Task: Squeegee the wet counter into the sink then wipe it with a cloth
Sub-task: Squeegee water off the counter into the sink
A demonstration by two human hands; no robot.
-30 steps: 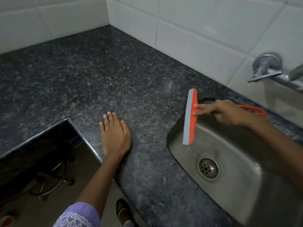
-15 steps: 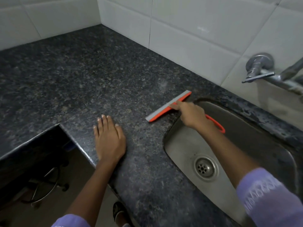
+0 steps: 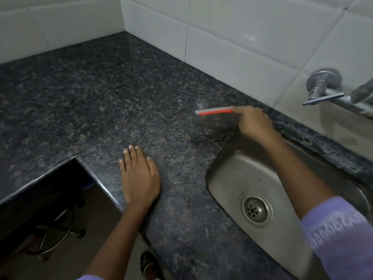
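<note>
The dark speckled granite counter [image 3: 105, 102] fills most of what I see, running back to the corner of the white tiled wall [image 3: 232, 31]. At my near left the counter edge is cut away in a notch, and below it lies a dim space with a wire stand [image 3: 58, 237] on the floor. To my right the stainless steel sink [image 3: 228, 178] is set into the counter, its round drain [image 3: 256, 210] near the middle of the basin. A chrome tap [image 3: 327, 85] sticks out of the wall above the sink's far side.

My right arm, in a lilac sleeve [image 3: 341, 235], crosses over the sink basin and hides part of its far rim. My left hand [image 3: 139, 176] lies flat on the counter near the notch, palm down, fingers straight and close together, holding nothing.

My right hand [image 3: 255, 123] sits just past the sink's far left corner, fingers curled round the squeegee [image 3: 215, 111]. The handle is hidden under my hand. The blade shows as a thin orange and grey strip, blurred, over the counter near the back wall. Its long axis runs nearly level across the view, left to right, with the free end pointing left, away from the sink. Whether the blade edge touches the stone I cannot tell.
</note>
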